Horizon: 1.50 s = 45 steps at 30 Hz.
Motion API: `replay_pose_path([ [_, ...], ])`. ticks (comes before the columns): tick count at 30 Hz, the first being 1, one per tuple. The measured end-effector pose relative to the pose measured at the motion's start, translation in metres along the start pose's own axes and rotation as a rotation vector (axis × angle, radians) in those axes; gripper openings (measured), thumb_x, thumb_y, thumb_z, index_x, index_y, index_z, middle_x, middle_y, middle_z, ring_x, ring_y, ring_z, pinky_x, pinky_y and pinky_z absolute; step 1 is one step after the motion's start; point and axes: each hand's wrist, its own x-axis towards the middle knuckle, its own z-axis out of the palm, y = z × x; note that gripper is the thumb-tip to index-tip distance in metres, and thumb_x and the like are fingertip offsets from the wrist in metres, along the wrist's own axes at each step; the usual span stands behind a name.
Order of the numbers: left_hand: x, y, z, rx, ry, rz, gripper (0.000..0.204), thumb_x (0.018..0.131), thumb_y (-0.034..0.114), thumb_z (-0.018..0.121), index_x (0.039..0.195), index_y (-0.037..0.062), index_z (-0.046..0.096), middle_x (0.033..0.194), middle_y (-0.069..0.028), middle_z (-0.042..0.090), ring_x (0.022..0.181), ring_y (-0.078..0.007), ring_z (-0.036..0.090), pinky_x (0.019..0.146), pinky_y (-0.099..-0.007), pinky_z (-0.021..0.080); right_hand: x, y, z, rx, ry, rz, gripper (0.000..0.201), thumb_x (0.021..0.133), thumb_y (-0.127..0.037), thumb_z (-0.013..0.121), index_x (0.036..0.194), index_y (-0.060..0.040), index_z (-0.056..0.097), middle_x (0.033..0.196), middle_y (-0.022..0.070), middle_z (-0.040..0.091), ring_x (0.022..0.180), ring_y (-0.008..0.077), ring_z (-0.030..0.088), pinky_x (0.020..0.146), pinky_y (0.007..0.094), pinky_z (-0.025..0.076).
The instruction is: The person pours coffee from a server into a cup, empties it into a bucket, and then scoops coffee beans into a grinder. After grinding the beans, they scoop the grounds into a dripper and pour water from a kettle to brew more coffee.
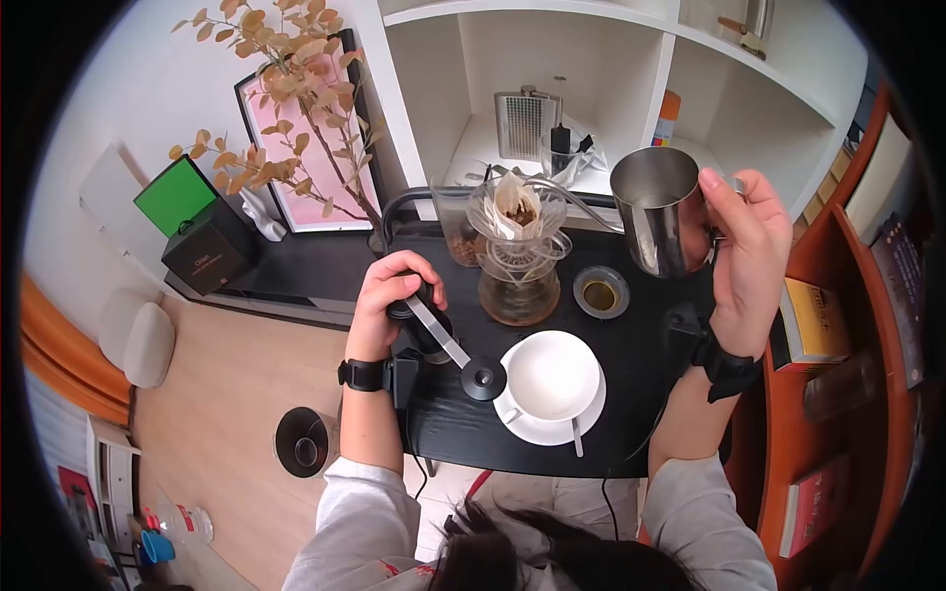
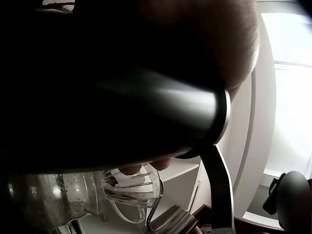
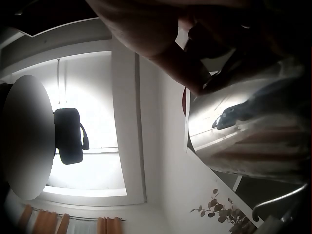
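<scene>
My right hand (image 1: 744,231) grips the handle of a steel gooseneck kettle (image 1: 655,222), raised at the right, its thin spout (image 1: 581,202) reaching left towards the dripper. A glass dripper (image 1: 519,246) with a paper filter (image 1: 514,202) holding brown coffee grounds sits on a glass coffee server (image 1: 519,298). My left hand (image 1: 394,293) holds the top of a black hand coffee grinder (image 1: 429,335), its crank (image 1: 439,330) pointing towards me. In the left wrist view the grinder's dark body (image 2: 161,102) fills much of the picture. The kettle's shiny side (image 3: 253,141) shows in the right wrist view.
On the black table (image 1: 458,433) stand a white cup (image 1: 552,374) on a saucer (image 1: 586,424) with a spoon (image 1: 578,438), and a small round dish (image 1: 603,293). A tall glass with brown contents (image 1: 461,246) is behind the server. White shelves (image 1: 424,98) rise beyond; a wooden bookcase (image 1: 788,433) borders the right.
</scene>
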Motion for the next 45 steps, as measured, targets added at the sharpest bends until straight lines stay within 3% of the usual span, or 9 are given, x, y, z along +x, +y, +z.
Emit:
replay_pose_path([
  [9, 0.000, 0.000, 0.000, 0.015, -0.002, -0.002, 0.025, 0.080, 0.024, 0.057, 0.086, -0.0003, 0.058, 0.072, -0.0148, 0.059, 0.067, -0.0264, 0.060, 0.067, -0.0362, 0.049, -0.001, 0.001, -0.001, 0.006, -0.046, -0.013, 0.025, 0.082, -0.003, 0.073, 0.072, -0.0077, 0.051, 0.070, 0.0020, 0.062, 0.058, 0.0045, 0.056, 0.049, 0.0166, 0.041],
  [15, 0.000, 0.000, -0.001, -0.005, -0.009, 0.008, 0.024, 0.081, 0.022, 0.058, 0.086, -0.0008, 0.059, 0.072, -0.0149, 0.060, 0.067, -0.0255, 0.061, 0.067, -0.0355, 0.050, -0.007, -0.002, 0.009, -0.065, -0.051, -0.066, 0.027, 0.082, -0.005, 0.074, 0.071, -0.0078, 0.050, 0.064, -0.0019, 0.057, 0.049, 0.0006, 0.049, 0.040, 0.0148, 0.033],
  [18, 0.000, 0.000, -0.001, -0.048, -0.024, 0.017, 0.021, 0.082, 0.018, 0.060, 0.087, -0.0020, 0.061, 0.073, -0.0150, 0.062, 0.068, -0.0241, 0.062, 0.067, -0.0342, 0.052, -0.010, -0.003, 0.010, -0.145, -0.049, -0.043, 0.026, 0.086, -0.005, 0.069, 0.073, -0.0097, 0.048, 0.066, 0.0008, 0.059, 0.049, 0.0044, 0.046, 0.041, 0.0199, 0.030],
  [24, 0.000, 0.000, 0.000, -0.044, -0.020, 0.014, 0.021, 0.082, 0.019, 0.059, 0.087, -0.0017, 0.061, 0.073, -0.0148, 0.062, 0.068, -0.0238, 0.063, 0.067, -0.0342, 0.052, -0.014, -0.003, 0.013, -0.139, -0.089, -0.064, 0.025, 0.084, -0.003, 0.071, 0.073, -0.0087, 0.049, 0.071, 0.0000, 0.060, 0.059, 0.0034, 0.051, 0.051, 0.0178, 0.039],
  [30, 0.000, 0.000, -0.001, -0.049, -0.022, 0.014, 0.020, 0.082, 0.018, 0.060, 0.087, -0.0014, 0.061, 0.073, -0.0147, 0.062, 0.068, -0.0237, 0.063, 0.067, -0.0341, 0.052, -0.014, 0.005, 0.018, -0.097, -0.065, -0.057, 0.024, 0.085, -0.002, 0.071, 0.074, -0.0087, 0.050, 0.072, -0.0005, 0.061, 0.062, 0.0027, 0.053, 0.055, 0.0171, 0.040],
  [39, -0.001, 0.002, 0.001, 0.013, 0.007, -0.005, 0.025, 0.080, 0.024, 0.059, 0.086, -0.0007, 0.058, 0.072, -0.0148, 0.060, 0.067, -0.0260, 0.061, 0.067, -0.0355, 0.050, -0.015, 0.000, 0.018, -0.163, -0.006, -0.051, 0.026, 0.086, -0.005, 0.070, 0.073, -0.0102, 0.049, 0.070, -0.0008, 0.061, 0.054, 0.0026, 0.051, 0.043, 0.0168, 0.033],
  [45, -0.001, 0.002, 0.001, 0.012, 0.013, -0.008, 0.025, 0.079, 0.024, 0.059, 0.086, -0.0007, 0.058, 0.071, -0.0148, 0.060, 0.066, -0.0259, 0.061, 0.067, -0.0357, 0.050, -0.019, -0.006, 0.016, -0.168, -0.046, -0.072, 0.026, 0.086, -0.005, 0.070, 0.073, -0.0101, 0.048, 0.068, -0.0012, 0.059, 0.053, 0.0024, 0.049, 0.042, 0.0182, 0.030],
])
